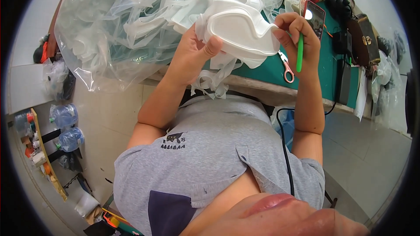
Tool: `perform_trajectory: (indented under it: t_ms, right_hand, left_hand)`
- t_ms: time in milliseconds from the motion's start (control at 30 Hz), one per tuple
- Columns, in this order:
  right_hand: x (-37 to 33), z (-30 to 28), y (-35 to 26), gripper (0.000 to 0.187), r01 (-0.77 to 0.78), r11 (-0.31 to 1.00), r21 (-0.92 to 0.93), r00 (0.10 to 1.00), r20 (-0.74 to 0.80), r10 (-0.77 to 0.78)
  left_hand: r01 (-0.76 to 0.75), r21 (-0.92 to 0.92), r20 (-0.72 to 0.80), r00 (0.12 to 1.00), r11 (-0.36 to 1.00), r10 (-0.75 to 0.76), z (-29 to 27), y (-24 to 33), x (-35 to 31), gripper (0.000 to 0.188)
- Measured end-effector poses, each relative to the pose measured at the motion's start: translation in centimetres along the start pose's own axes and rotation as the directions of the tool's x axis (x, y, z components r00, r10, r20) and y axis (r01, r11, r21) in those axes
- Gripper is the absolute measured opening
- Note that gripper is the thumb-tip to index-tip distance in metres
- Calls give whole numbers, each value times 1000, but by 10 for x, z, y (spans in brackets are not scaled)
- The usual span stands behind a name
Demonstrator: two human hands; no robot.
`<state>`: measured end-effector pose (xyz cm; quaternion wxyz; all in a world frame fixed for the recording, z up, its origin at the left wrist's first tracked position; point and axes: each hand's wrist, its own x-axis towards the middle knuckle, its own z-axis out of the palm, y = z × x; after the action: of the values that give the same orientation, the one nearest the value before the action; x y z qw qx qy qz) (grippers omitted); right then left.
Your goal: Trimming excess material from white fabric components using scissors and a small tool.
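Note:
My left hand (pixel 192 57) grips the left end of a white moulded piece (pixel 236 28), thumb on its face. The piece is pale and shell-like, with a raised curved rim and a thin wavy edge. At its right end, the bent fingers of my right hand (pixel 302 32) pinch near the edge. A slim tool with a green handle (pixel 299 54) is held in that same hand, its handle pointing down; its working tip is hidden. Thin white offcut strips (pixel 214 83) hang over the table edge below the piece.
A large clear bag (pixel 109 57) of translucent white pieces covers the table's left. On the green table top (pixel 262 76) lie pink-handled scissors (pixel 288 72). A phone (pixel 316 15), a brown bag (pixel 364 39) and a black adapter (pixel 342 41) are at right. A black cable (pixel 284 148) crosses my shirt.

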<state>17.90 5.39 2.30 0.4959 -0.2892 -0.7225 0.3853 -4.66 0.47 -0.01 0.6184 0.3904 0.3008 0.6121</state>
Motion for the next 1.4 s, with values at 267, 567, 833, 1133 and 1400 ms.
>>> perform_trajectory:
  t_ms: [267, 567, 833, 1133, 1400]
  right_hand:
    - [-21, 6, -7, 60, -8, 928, 373, 995, -93, 46]
    - [-32, 29, -21, 22, 177, 984, -22, 984, 13, -176]
    - [-34, 36, -15, 11, 141, 987, 74, 990, -20, -140]
    - [-31, 36, -27, 15, 280, 877, -391, 958, 58, -280]
    - [-30, 30, -16, 14, 311, 863, -398, 930, -61, -363]
  left_hand:
    - [88, -69, -3, 996, 994, -89, 13, -8, 0, 35]
    - [27, 6, 48, 998, 1000, -28, 17, -13, -9, 27]
    - [2, 54, 101, 995, 999, -8, 20, -9, -12, 33]
    - [-27, 48, 43, 999, 998, 25, 21, -14, -13, 27]
    - [81, 57, -5, 997, 995, -81, 22, -12, -13, 26]
